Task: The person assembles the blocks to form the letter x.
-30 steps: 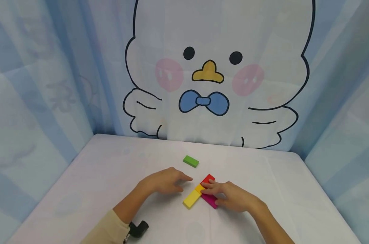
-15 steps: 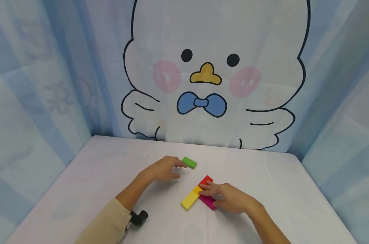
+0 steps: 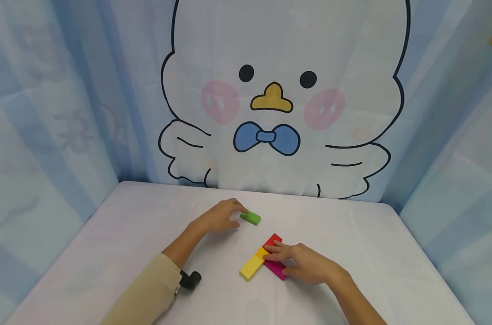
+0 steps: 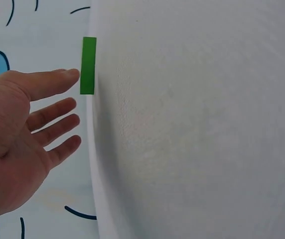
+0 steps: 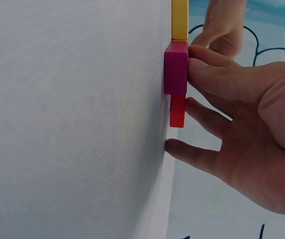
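A green block [image 3: 250, 218] lies on the white table toward the back. My left hand [image 3: 221, 215] reaches it with the forefinger over its left end; the thumb stays apart from the other fingers. In the left wrist view the hand [image 4: 28, 119] has its fingers spread beside the block [image 4: 88, 65]. My right hand [image 3: 306, 263] rests its fingertips on a group of blocks: yellow [image 3: 251, 268], orange-yellow [image 3: 262, 253], red [image 3: 273, 241] and magenta [image 3: 275, 269]. Its thumb is at the magenta block [image 5: 176, 68], and its lower finger touches the tabletop in the right wrist view.
The table [image 3: 156, 201] has a white cloth. Behind it hangs a curtain [image 3: 278, 171] with a cartoon bird, and blue curtains flank both sides. A black device [image 3: 190, 280] sits at my left wrist by the sleeve [image 3: 148, 291].
My left hand has moved forward, away from the block group, to the green block, its forefinger now over it. The right hand has stayed on the grouped blocks.
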Action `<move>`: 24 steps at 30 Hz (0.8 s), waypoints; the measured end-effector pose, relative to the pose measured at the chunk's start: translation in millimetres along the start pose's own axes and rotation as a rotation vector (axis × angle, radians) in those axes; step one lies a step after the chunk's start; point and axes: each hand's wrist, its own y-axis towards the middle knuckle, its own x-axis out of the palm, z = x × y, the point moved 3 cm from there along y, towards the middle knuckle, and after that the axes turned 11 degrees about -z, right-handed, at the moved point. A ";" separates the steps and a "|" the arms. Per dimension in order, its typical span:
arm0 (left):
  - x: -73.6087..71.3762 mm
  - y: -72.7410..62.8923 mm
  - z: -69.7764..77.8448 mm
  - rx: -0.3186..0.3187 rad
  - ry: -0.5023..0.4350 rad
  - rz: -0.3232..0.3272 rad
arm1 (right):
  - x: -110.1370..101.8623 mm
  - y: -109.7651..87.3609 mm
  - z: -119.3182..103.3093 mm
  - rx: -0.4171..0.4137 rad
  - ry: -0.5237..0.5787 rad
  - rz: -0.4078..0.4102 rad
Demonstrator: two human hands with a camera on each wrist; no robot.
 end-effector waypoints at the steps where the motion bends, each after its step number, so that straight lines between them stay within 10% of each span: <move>1: 0.3 1.3 -1.2 0.002 -0.002 0.001 | 0.3 0.4 0.0 0.000 -0.002 -0.001; 24: 9.4 37.0 8.0 0.098 0.003 -0.049 | 0.8 0.3 -1.1 -0.031 -0.021 0.009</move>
